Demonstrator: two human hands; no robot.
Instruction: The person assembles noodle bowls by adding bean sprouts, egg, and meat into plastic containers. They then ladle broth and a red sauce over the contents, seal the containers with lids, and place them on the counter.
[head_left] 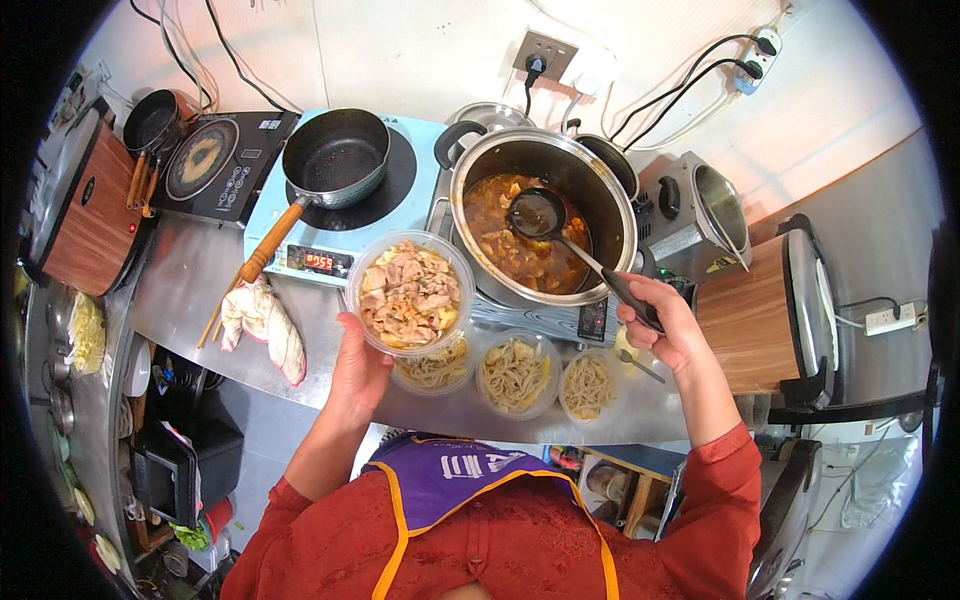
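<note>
My left hand (pixel 358 376) grips a clear round plastic bowl (pixel 467 283) by its lower left side. Pale cooked meat pieces (pixel 412 285) fill its top, with something yellow among them. My right hand (pixel 664 328) is wrapped round the dark handle of a ladle (pixel 583 256). The ladle's head is inside a large steel pot (pixel 628 205), at the surface of a brown, chunky stew (pixel 497 232). Below the pot stand three clear bowls with greyish, noodle-like strips: the left one (pixel 435 372) partly hidden under the held bowl, the middle one (pixel 516 376) and the right one (pixel 587 388).
Left of the pot, a frying pan (pixel 335 160) with a wooden handle sits on a light-blue induction cooker (pixel 272 215). A crumpled cloth (pixel 264 325) and chopsticks lie before it. A spoon (pixel 640 366) rests beside the right bowl. Wood-patterned appliances (pixel 745 318) flank the steel counter (pixel 175 270).
</note>
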